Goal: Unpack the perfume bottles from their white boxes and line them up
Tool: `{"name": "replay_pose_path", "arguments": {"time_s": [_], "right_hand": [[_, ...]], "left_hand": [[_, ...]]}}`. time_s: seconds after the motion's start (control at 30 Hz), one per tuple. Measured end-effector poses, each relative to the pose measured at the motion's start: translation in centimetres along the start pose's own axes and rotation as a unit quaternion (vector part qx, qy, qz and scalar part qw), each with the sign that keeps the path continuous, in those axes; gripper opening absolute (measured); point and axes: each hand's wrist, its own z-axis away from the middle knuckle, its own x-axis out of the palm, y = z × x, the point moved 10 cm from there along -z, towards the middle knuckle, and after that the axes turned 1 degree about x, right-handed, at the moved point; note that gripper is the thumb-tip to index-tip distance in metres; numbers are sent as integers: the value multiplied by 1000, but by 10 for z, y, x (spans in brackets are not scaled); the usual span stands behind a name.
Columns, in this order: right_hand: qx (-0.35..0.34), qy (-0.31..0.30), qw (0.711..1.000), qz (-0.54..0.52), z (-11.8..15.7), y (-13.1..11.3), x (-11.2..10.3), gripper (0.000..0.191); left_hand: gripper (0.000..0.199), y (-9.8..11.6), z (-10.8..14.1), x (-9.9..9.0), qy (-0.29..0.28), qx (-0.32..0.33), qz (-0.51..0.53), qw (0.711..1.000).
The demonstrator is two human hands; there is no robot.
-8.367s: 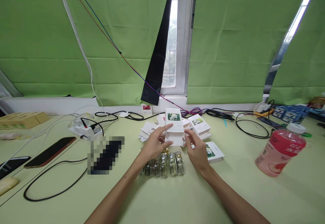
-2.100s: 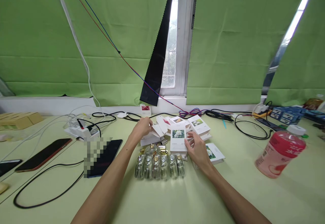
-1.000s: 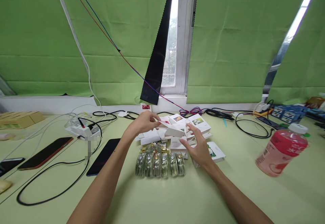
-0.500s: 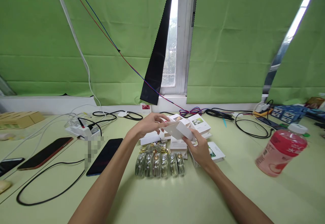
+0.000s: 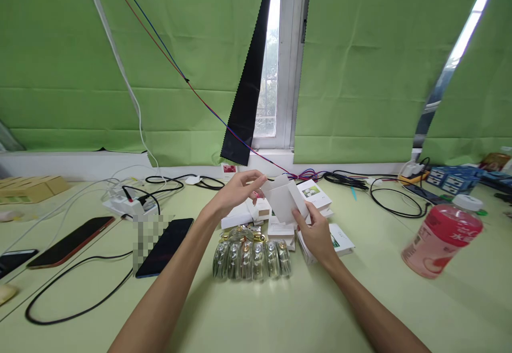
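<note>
A small white cardboard box (image 5: 280, 203) is held tilted above the table, its flaps standing out at the top. My right hand (image 5: 318, 230) grips its right side, thumb on the near face. At the upper left edge, my left hand (image 5: 240, 187) pinches a flap between thumb and fingers. Below lies a row of small glass perfume bottles (image 5: 258, 262) in clear wrapping, with more gold-trimmed bottles (image 5: 242, 233) behind. Other white boxes (image 5: 314, 195) with printed pictures are piled behind and beside my hands. Whatever is inside the held box is hidden.
A pink drink bottle (image 5: 442, 238) stands at the right. Phones (image 5: 72, 241) and a dark tablet-like device (image 5: 166, 249) lie on the left, near a power strip (image 5: 130, 203) and looping black cables (image 5: 80, 262). Blue packets (image 5: 454, 179) sit at the far right.
The white box has been turned so its broad face shows and its flaps stand up. My left hand has risen slightly to the flap edge.
</note>
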Motion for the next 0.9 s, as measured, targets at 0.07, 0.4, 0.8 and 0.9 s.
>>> {"name": "replay_pose_path", "arguments": {"time_s": [0.07, 0.4, 0.8, 0.9], "right_hand": [[9, -8, 1000, -17, 0, 2, 2, 45], [-3, -21, 998, -51, -2, 7, 7, 54], [58, -81, 983, -155, 1, 14, 20, 55], [50, -83, 983, -154, 1, 12, 21, 54]], "left_hand": [[35, 0, 0, 1, -6, 3, -24, 1000], [28, -4, -1, 4, -1, 0, -35, 999], [28, -4, -1, 11, -20, 6, -36, 999], [27, -3, -2, 10, -12, 12, -31, 999]]}}
